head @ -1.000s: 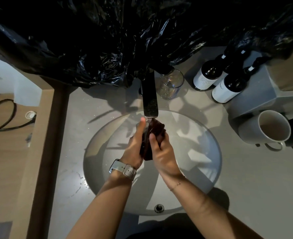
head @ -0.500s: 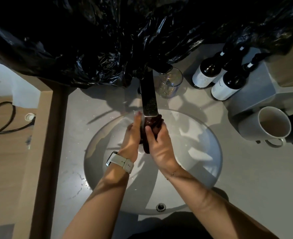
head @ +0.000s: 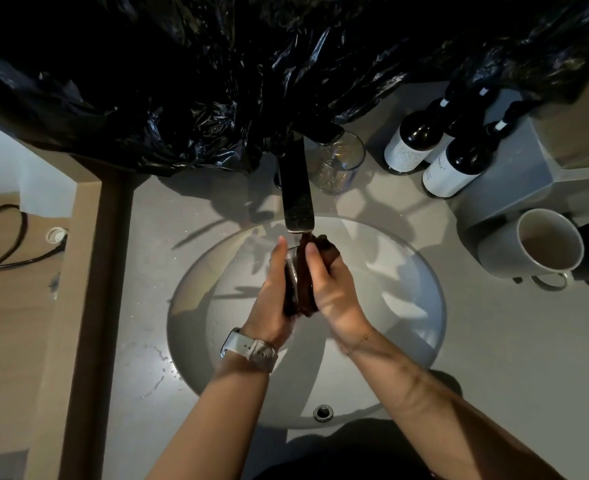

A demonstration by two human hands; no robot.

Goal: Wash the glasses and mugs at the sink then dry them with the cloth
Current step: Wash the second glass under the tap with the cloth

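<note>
Both hands (head: 307, 289) on glass (head: 291, 275), dark cloth (head: 308, 289)

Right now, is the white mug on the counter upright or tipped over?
Upright. The white mug stands on the counter right of the sink, mouth up, handle toward the camera, looking empty.

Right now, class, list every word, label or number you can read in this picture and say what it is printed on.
Rear bottle, white label: fine print, too small to read.
Front bottle, white label: a short word in capitals, too blurred to read.
White mug and clear glass: no text visible.
</note>
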